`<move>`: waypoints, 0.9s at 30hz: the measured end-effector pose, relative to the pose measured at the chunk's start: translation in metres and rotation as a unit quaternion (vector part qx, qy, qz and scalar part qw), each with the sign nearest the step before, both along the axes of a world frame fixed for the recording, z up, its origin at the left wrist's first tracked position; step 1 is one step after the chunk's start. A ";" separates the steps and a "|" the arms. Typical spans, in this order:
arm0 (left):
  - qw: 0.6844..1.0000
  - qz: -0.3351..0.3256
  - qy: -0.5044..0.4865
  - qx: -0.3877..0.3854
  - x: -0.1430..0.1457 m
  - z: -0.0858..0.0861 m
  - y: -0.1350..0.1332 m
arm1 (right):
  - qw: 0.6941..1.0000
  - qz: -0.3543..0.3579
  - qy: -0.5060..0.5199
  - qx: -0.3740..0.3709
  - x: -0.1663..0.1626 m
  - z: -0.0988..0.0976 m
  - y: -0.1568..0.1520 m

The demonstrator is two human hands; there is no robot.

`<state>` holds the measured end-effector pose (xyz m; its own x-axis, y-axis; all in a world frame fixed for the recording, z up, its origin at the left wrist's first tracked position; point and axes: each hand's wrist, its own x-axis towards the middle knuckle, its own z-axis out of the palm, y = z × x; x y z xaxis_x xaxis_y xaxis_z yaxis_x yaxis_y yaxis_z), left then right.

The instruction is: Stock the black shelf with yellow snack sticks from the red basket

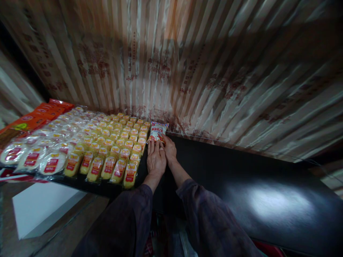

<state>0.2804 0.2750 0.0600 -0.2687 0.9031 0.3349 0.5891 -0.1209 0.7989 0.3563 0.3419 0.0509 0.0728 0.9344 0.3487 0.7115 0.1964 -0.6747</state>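
Head view: small white plastic snack packet with red print and striped top edge (157, 131), at 12 o'clock on the glossy black shelf (241, 185), pinched between the left hand (155, 159) and right hand (169, 149), fingertips closed on its lower edge. Probably light, soft and crinkly, slippery film; best held by its side seams. Rows of yellow wrapped packets (118, 146) lie just beside it at 9 o'clock.

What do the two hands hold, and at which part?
Both the left hand and the right hand touch the red-and-white packet at its lower edge; whether the fingers actually grip it cannot be told.

Both hands (160, 155) outstretched (side by side)
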 end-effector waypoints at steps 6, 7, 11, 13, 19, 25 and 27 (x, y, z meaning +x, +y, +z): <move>1.000 -0.011 0.004 -0.005 -0.001 0.000 0.000 | 1.000 -0.016 0.001 -0.010 -0.004 0.002 0.000; 1.000 -0.013 0.006 -0.004 -0.001 0.000 0.000 | 1.000 -0.019 0.004 -0.010 -0.005 0.002 0.000; 1.000 -0.014 0.004 0.009 0.000 -0.002 0.000 | 1.000 -0.024 0.020 -0.006 -0.006 0.001 -0.001; 1.000 -0.009 -0.001 0.010 0.000 -0.003 0.000 | 1.000 -0.023 0.019 -0.005 -0.006 0.000 0.001; 0.999 -0.029 0.013 0.012 -0.001 -0.003 0.000 | 1.000 -0.023 0.018 -0.005 -0.008 0.001 0.005; 0.999 -0.034 0.020 0.012 0.000 -0.002 0.000 | 1.000 -0.017 0.000 -0.018 -0.009 0.005 0.004; 0.999 -0.035 0.023 0.008 -0.001 -0.002 0.001 | 1.000 -0.018 -0.006 -0.021 -0.010 0.007 0.004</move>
